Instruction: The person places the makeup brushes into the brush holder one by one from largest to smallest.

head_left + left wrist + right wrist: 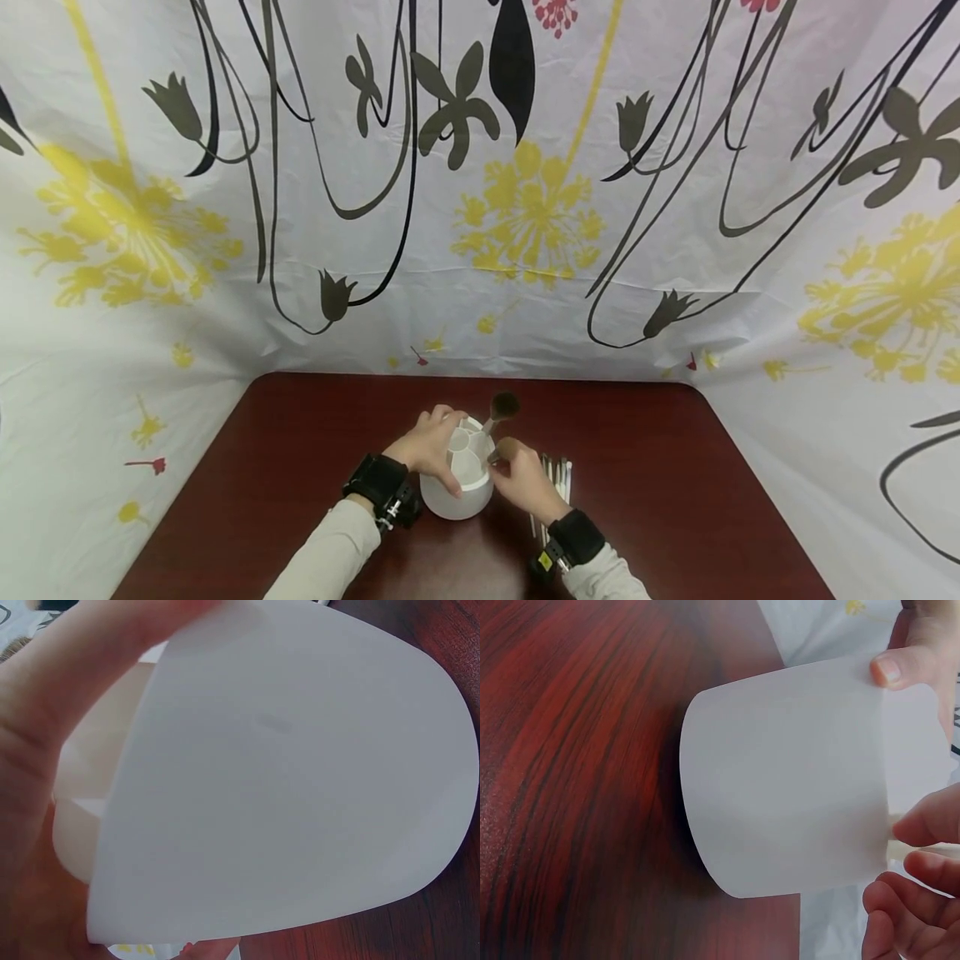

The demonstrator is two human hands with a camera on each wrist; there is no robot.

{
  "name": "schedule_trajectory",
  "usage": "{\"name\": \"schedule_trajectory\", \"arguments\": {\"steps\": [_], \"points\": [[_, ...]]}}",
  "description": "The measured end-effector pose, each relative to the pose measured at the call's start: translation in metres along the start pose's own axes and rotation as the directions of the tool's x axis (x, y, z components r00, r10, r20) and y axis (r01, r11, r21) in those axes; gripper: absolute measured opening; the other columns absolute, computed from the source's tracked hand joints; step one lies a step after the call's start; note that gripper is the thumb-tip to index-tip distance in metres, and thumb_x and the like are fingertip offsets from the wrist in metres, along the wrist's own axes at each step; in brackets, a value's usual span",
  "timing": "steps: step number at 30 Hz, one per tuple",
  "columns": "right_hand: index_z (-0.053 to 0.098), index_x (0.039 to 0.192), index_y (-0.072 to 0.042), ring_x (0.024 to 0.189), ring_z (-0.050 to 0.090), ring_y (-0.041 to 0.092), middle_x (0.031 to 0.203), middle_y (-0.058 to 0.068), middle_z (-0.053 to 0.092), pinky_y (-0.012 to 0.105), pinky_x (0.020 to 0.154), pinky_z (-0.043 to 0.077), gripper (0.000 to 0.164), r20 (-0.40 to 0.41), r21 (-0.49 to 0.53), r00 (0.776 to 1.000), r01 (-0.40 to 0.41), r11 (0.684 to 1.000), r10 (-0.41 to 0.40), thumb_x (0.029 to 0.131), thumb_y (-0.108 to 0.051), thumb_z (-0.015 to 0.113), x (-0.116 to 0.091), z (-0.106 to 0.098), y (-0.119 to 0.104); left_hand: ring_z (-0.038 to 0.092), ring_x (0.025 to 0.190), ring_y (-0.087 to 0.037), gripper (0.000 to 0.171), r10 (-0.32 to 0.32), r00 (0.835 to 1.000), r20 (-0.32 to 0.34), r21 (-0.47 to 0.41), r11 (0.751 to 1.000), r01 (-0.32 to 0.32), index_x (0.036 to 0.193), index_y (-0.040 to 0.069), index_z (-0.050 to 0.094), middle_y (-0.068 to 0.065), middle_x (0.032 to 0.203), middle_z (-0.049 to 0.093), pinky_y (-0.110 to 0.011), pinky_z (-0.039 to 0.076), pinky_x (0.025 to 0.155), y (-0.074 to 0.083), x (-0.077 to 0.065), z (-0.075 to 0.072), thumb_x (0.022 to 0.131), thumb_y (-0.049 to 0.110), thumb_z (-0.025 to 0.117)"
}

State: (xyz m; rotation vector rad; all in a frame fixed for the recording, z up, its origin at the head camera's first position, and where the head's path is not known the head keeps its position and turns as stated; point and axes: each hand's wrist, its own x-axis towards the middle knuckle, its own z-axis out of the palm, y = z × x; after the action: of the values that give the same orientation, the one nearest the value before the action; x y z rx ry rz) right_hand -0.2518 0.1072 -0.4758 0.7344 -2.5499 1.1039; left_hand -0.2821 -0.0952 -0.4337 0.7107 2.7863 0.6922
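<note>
A white round brush holder with several compartments stands on the table. My left hand grips it by the rim, thumb on the near side and fingers at the far side. A makeup brush with dark, fluffy bristles leans out of its back right. At the holder's right rim, my right hand pinches a slim brush; its pale handle shows between thumb and finger in the right wrist view. The far end of that brush is hidden. In the left wrist view the holder's smooth wall fills most of the frame.
Several slim brushes with pale handles lie side by side on the dark red wooden table, just right of my right hand and partly under its wrist. A white cloth with printed flowers hangs behind the table and along both sides.
</note>
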Motion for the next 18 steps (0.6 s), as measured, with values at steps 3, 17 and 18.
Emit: {"name": "schedule_trajectory", "arguments": {"steps": [3, 17, 18], "points": [[0.060, 0.081, -0.008, 0.067, 0.052, 0.008, 0.076, -0.001, 0.056, 0.020, 0.058, 0.045, 0.013, 0.017, -0.021, 0.999, -0.029, 0.999, 0.030, 0.071, -0.003, 0.066, -0.004, -0.005, 0.001, 0.033, 0.116, -0.035, 0.113, 0.000, 1.000, 0.004, -0.013, 1.000, 0.000, 0.137, 0.011, 0.034, -0.014, 0.133, 0.031, -0.043, 0.042, 0.084, 0.000, -0.001, 0.000, 0.042, 0.041, 0.088], [0.055, 0.079, -0.006, 0.062, 0.048, 0.006, 0.070, -0.003, 0.052, 0.019, 0.053, 0.042, 0.011, 0.055, -0.103, 0.988, -0.138, 0.985, 0.144, 0.074, -0.002, 0.065, -0.020, -0.024, 0.028, 0.033, 0.119, -0.036, 0.116, -0.003, 1.000, -0.003, 0.020, 1.000, 0.003, 0.139, 0.011, 0.032, -0.014, 0.138, 0.030, -0.052, 0.041, 0.083, -0.004, 0.000, 0.000, 0.043, 0.048, 0.086], [0.055, 0.078, -0.007, 0.061, 0.047, 0.005, 0.070, -0.004, 0.051, 0.019, 0.053, 0.042, 0.011, 0.054, -0.109, 0.987, -0.146, 0.983, 0.153, 0.074, -0.003, 0.065, -0.021, -0.025, 0.030, 0.033, 0.119, -0.036, 0.117, -0.004, 1.000, -0.006, 0.030, 1.000, 0.005, 0.139, 0.011, 0.032, -0.014, 0.138, 0.030, -0.053, 0.040, 0.083, -0.003, 0.001, 0.000, 0.043, 0.049, 0.086]]}}
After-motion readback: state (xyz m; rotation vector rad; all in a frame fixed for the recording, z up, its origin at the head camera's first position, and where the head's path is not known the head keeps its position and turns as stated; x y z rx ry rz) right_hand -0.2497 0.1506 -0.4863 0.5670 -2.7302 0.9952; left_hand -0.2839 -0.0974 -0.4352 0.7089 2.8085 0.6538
